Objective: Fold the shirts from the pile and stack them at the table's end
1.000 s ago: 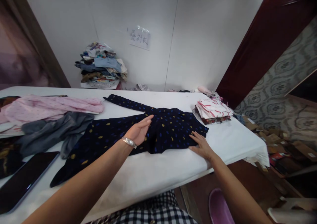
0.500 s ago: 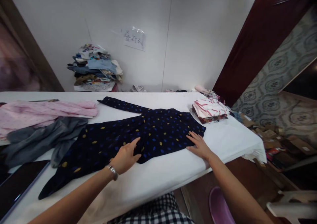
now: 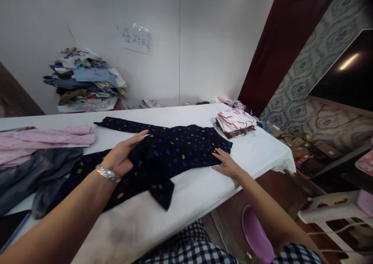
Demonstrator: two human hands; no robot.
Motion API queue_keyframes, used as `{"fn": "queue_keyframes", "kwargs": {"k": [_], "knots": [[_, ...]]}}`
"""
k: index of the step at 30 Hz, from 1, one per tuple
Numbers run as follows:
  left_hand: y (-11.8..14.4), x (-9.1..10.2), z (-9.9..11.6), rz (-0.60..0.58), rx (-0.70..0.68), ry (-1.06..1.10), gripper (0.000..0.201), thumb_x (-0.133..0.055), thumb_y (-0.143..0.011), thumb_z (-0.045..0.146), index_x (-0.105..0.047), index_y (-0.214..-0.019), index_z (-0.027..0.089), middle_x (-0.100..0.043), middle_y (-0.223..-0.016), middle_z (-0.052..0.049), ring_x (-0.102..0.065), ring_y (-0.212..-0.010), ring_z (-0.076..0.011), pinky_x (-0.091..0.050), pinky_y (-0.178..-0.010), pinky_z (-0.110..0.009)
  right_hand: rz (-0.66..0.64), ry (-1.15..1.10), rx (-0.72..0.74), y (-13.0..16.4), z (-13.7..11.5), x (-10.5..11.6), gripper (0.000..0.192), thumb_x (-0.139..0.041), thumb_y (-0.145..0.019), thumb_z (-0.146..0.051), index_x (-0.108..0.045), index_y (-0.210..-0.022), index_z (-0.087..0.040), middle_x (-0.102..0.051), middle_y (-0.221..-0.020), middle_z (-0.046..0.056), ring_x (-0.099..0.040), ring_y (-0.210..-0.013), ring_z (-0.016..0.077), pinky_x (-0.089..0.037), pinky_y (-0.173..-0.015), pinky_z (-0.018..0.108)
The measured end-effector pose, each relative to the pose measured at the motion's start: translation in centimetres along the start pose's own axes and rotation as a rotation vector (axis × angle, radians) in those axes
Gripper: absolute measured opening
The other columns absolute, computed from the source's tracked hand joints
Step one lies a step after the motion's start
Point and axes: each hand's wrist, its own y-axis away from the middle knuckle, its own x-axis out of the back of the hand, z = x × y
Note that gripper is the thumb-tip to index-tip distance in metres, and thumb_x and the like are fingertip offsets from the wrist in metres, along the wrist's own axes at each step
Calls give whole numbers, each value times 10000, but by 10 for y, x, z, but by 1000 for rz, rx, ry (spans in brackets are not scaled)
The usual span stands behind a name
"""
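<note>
A dark navy shirt (image 3: 186, 143) with blue and yellow leaf-like spots lies across the white-covered table, one sleeve stretched out along the far side. My left hand (image 3: 124, 155) is at its middle, thumb and fingers around a raised fold of the dark cloth; part of that grip is hidden. From this fold a loose corner of fabric hangs toward the near edge. Fingers spread, my right hand (image 3: 227, 163) rests flat at the shirt's right end, partly on the cloth and partly on the table cover.
A folded white-and-red garment (image 3: 236, 120) tops a small stack at the right. Pink cloth (image 3: 46, 139) and grey cloth (image 3: 43, 170) lie left. A tall clothes pile (image 3: 87, 79) stands behind the table. Below right are a pink basin (image 3: 256, 233) and a white stool (image 3: 329, 209).
My left hand has moved left and away from me, lifting and bunching the shirt's middle. My right hand stays at the right end. The view has turned rightward.
</note>
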Motion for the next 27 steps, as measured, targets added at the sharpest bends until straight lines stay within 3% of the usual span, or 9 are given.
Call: {"fn": "queue_keyframes", "kwargs": {"k": [4,8,12,15,19,23,25,27], "knots": [[7,11,9,-3,33,-126,555,-584,-715,100,-619,-1239,277,-728,-857,4,-663,-597,-120,-558,-525,-210,81,43,70,-1,7,-2,545,-611,-847,-351,-523,-1362,-197,-398,-1491,141,-319,-1409,295,-319,-1124,515],[14,22,22,-66,45,-236,764,-714,-560,130,-573,-1296,278,-734,-903,-30,-676,-601,-173,-573,-505,-274,167,128,116,-14,19,4,392,-514,-840,-141,-654,-1205,-170,-574,-1342,137,-487,-1298,287,-410,-1068,502],[-6,43,26,-82,43,-310,875,-790,-449,148,-577,-1290,264,-733,-833,-38,-660,-566,-190,-562,-479,-286,263,142,54,-47,22,20,430,-461,-840,-99,-650,-1211,-210,-661,-1230,81,-580,-1200,239,-457,-1039,441],[-41,68,13,-56,93,-423,828,-769,-502,180,-560,-1301,223,-731,-843,-53,-677,-637,-208,-566,-545,-299,246,161,-66,-74,16,27,448,-433,-848,-88,-642,-1225,-211,-657,-1239,63,-599,-1168,215,-462,-1032,389],[-75,100,-13,148,66,-779,648,-760,-558,292,-625,-1167,116,-713,-795,-64,-679,-759,-244,-533,-625,-293,41,173,-106,-90,12,23,417,-487,-835,-97,-659,-1198,-207,-671,-1215,65,-616,-1134,211,-473,-1001,351],[-66,120,-31,184,-161,-1299,791,-727,-604,526,-567,-1256,108,-577,-538,20,-642,-643,-271,-456,-570,-300,11,143,-92,-85,18,15,444,-568,-812,-142,-625,-1247,-211,-647,-1254,76,-593,-1162,225,-445,-1023,363],[-53,128,-38,193,-228,-1473,827,-656,-655,582,-502,-1325,121,-597,-576,9,-646,-653,-288,-447,-591,-318,52,85,-157,-82,20,13,390,-555,-828,-171,-653,-1201,-229,-671,-1211,62,-617,-1117,221,-455,-1002,366],[-43,137,-45,240,-235,-1477,736,-654,-655,545,-544,-1260,140,-648,-685,-37,-658,-734,-315,-455,-640,-337,108,-2,-246,-83,21,14,316,-534,-845,-207,-693,-1116,-242,-713,-1111,44,-655,-1020,211,-486,-947,359]]}}
